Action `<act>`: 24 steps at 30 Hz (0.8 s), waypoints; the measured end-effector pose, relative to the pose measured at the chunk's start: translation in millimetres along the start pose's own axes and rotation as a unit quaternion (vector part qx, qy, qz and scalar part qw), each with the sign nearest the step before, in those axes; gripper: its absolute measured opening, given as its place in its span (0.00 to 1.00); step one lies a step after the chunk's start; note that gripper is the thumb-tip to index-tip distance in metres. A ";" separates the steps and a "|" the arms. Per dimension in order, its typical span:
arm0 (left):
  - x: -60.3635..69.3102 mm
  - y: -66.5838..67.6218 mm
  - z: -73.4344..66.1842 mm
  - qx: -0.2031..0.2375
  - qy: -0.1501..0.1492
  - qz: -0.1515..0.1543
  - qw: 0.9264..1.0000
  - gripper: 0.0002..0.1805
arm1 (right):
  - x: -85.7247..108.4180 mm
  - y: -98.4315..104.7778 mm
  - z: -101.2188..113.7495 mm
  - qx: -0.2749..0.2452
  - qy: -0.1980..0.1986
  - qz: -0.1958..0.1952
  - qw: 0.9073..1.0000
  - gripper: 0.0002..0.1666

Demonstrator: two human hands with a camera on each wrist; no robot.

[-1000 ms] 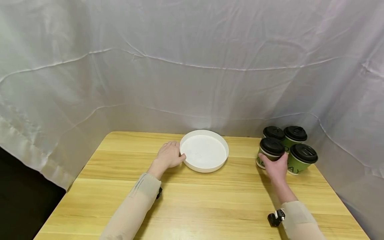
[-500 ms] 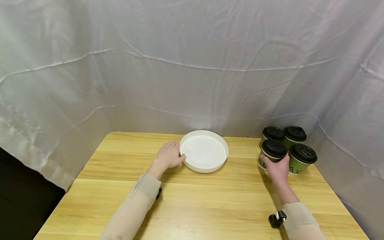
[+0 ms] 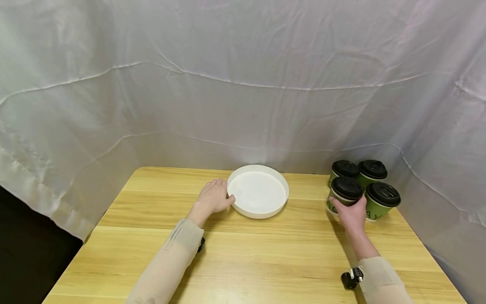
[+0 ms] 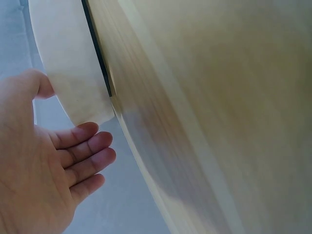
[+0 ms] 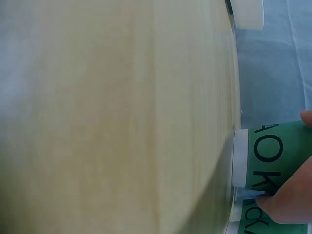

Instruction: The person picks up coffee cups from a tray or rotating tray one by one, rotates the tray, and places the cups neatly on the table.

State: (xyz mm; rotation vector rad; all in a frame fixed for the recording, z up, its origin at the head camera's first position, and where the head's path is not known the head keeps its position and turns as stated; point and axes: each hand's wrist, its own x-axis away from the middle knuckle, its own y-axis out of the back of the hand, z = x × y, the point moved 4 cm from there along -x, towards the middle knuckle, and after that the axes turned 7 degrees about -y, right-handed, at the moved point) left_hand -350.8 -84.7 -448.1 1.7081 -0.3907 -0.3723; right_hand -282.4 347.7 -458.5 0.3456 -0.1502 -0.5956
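At the right back of the table, my right hand (image 3: 352,214) holds a green lidded paper coffee cup (image 3: 334,203), thumb and fingers on opposite sides. Its black lid faces up; whether the base touches the table I cannot tell. The right wrist view shows dark lettering on this cup (image 5: 273,151), with fingertips around it. My left hand (image 3: 213,196) is at the left side of a round white tray (image 3: 258,192), thumb at its rim. Seen from the left wrist, the thumb and bent fingers (image 4: 90,156) lie about the tray's wall (image 4: 73,63).
Close behind and beside the held cup stand three more lidded cups, one at the back left (image 3: 345,168), one at the back right (image 3: 373,169) and one at the right (image 3: 383,195). Grey curtains (image 3: 243,105) hang around the wooden table (image 3: 265,261).
My right hand and its cup have shifted slightly right and towards me, then stay almost still. The left hand and the tray have hardly moved.
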 end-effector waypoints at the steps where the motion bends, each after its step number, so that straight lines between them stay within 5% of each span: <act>1: 0.2 0.1 0.0 0.000 0.001 0.000 1.000 0.39 | 0.2 0.0 0.4 0.001 0.001 0.005 1.000 0.64; 15: -6.1 0.8 -5.1 0.007 0.010 -0.009 1.000 0.38 | 5.0 16.6 -1.1 0.037 -0.028 0.080 0.996 0.67; 24: -0.5 1.7 -7.5 0.012 0.013 -0.010 1.000 0.31 | 19.0 24.0 -1.1 0.044 -0.022 0.091 0.995 0.67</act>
